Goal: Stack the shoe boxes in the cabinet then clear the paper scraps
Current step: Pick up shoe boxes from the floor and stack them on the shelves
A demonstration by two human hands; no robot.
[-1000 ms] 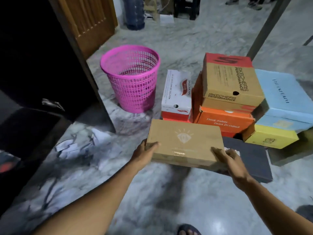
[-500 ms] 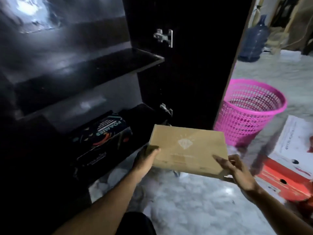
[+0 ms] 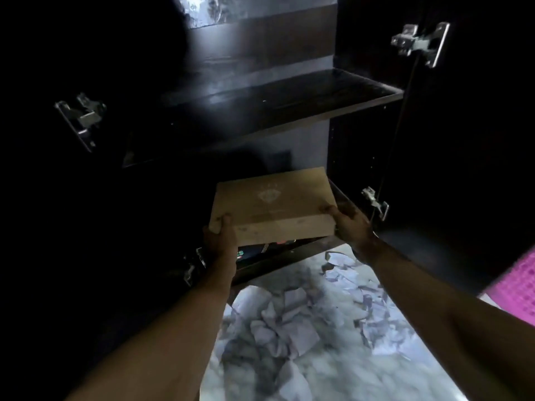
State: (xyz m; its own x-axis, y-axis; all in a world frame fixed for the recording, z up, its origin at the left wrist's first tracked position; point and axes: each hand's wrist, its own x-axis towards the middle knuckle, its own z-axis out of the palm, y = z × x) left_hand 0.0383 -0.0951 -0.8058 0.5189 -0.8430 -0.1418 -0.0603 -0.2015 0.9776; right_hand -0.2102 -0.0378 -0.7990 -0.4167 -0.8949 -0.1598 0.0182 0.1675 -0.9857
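A flat brown shoe box (image 3: 272, 206) with a pale diamond mark on its lid is held at the mouth of the dark cabinet's lower compartment. My left hand (image 3: 220, 235) grips its near left corner, thumb on the lid. My right hand (image 3: 347, 221) grips its near right corner. Under the box a dark printed shoe box (image 3: 260, 251) lies in the compartment, mostly hidden. White paper scraps (image 3: 292, 322) lie scattered on the marble floor in front of the cabinet.
A dark shelf (image 3: 260, 111) spans the cabinet above the box. Both cabinet doors stand open, with metal hinges at the left door (image 3: 81, 117) and the right door (image 3: 419, 41). A pink plastic basket (image 3: 518, 287) shows at the right edge.
I have turned from the stack of boxes on the floor to face the cabinet. The brown box, held in both hands, has moved forward to the lower compartment, above the dark box.
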